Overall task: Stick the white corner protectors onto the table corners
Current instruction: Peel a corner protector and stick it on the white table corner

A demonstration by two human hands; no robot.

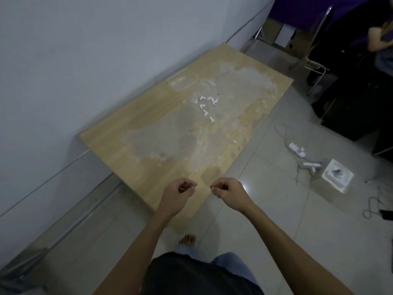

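Note:
A light wooden table (136,150) stands along the wall, with a cloudy film or residue over much of its top. Several small white L-shaped corner protectors (207,106) lie loose near the table's middle. My left hand (178,193) hovers over the near end of the table, fingers pinched on a thin white piece. My right hand (228,189) is level with it, just past the table's right edge, also pinched on something small and thin. Whether both hands hold one piece or separate ones is too small to tell.
A clear plastic tray (182,81) lies on the far part of the table. The wall (85,60) runs along the left. White chargers and cables (297,149) and a white box (338,175) lie on the tiled floor at right. A metal chair (314,64) and a seated person are at the far right.

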